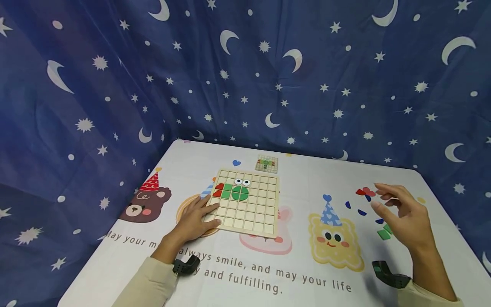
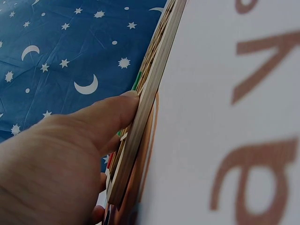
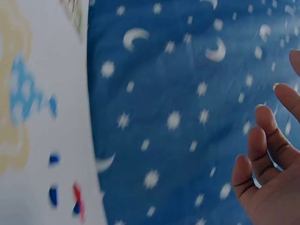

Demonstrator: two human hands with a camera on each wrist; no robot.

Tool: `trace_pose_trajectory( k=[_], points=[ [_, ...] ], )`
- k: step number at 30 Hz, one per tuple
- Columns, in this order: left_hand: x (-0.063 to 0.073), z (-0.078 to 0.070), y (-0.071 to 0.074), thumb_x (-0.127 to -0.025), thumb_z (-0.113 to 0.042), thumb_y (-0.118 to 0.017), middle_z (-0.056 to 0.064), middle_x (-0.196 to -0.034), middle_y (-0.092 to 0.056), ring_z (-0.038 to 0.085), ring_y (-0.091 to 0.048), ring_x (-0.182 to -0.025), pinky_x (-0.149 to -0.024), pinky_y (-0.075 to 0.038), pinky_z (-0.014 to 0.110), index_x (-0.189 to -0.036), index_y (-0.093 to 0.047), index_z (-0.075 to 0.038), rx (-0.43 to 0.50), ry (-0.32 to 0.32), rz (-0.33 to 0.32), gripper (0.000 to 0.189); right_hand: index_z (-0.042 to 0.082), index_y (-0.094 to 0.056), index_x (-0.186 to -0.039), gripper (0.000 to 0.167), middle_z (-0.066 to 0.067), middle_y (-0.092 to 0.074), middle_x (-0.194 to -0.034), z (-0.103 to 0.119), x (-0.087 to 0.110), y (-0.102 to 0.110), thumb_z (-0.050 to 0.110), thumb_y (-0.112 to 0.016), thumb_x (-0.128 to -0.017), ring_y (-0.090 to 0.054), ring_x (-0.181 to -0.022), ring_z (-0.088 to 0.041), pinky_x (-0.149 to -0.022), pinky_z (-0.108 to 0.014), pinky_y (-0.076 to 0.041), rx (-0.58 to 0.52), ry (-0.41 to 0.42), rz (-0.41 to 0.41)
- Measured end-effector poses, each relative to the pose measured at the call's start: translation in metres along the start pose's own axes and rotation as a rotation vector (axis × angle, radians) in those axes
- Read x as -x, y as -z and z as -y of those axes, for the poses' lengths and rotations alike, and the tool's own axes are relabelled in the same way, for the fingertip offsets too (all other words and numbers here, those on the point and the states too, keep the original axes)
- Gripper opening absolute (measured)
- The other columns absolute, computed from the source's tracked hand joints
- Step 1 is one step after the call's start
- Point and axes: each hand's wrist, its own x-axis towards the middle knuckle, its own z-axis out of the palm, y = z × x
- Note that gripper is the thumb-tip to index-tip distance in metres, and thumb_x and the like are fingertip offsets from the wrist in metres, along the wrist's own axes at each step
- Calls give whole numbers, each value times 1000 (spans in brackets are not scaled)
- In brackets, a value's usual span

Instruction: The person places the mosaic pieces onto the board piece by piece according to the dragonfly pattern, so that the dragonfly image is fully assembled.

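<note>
A square wooden grid board (image 1: 261, 211) lies on the table, with red pieces (image 1: 218, 190), green square pieces (image 1: 227, 190), a green disc of pieces (image 1: 240, 193) and round eye pieces (image 1: 242, 182) set in it. My left hand (image 1: 194, 219) rests on the board's left edge with its fingers spread. In the left wrist view the thumb (image 2: 115, 110) lies against the board's edge (image 2: 140, 112). My right hand (image 1: 408, 219) is raised at the right, fingers loosely bent and apart, with nothing seen between them. Loose dark blue half-round pieces (image 1: 362, 212), a red piece (image 1: 360, 192) and green pieces (image 1: 383, 234) lie near it.
Behind the board lies a small picture card (image 1: 267, 164) with a gridded design. The white tablecloth (image 1: 299, 266) carries printed cartoon figures and lettering. A dark blue curtain (image 1: 245, 76) with moons and stars hangs behind and to the left.
</note>
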Motion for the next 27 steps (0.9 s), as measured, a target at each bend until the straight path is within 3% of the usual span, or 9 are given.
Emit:
trace_pose_trajectory(
  k=[5, 12, 17, 24, 27],
  points=[
    [1, 0, 0, -84, -39, -73, 12, -153, -31, 39, -14, -141, -107, -14, 62, -136, -59, -18, -9, -3, -10, 58, 0, -60, -129, 43, 5, -58, -105, -29, 14, 16, -3, -68, -87, -49, -92, -8, -77, -10, -39, 121, -232, -69],
    [1, -1, 1, -84, -39, -73, 11, -154, -31, 39, -14, -142, -107, -13, 63, -136, -59, -19, 8, -5, -10, 58, 11, -58, -135, 46, 7, -56, -101, -64, 38, 26, 26, -68, -92, -47, -90, -2, -70, -9, -38, 202, -560, -41],
    [0, -1, 0, -84, -40, -73, 10, -154, -30, 38, -13, -142, -107, -12, 62, -136, -59, -19, 7, 3, -6, 58, 11, -59, -134, 50, 5, -57, -100, -83, 51, 27, 35, -68, -91, -47, -89, -4, -69, -18, -37, 237, -666, -16],
    [0, 0, 0, -84, -41, -72, 9, -154, -30, 37, -13, -142, -107, -14, 62, -136, -59, -20, 11, 13, 1, 58, 3, -55, -133, 65, -8, -59, -103, -105, 64, 27, 50, -63, -90, -50, -86, -18, -56, -23, -44, 282, -808, 123],
    [0, -1, 1, -84, -41, -72, 9, -155, -30, 37, -13, -143, -107, -15, 62, -136, -59, -20, 15, 16, 3, 58, -1, -55, -131, 68, -17, -61, -106, -112, 67, 29, 52, -63, -89, -52, -91, -26, -64, -29, -44, 325, -818, 192]
  ],
)
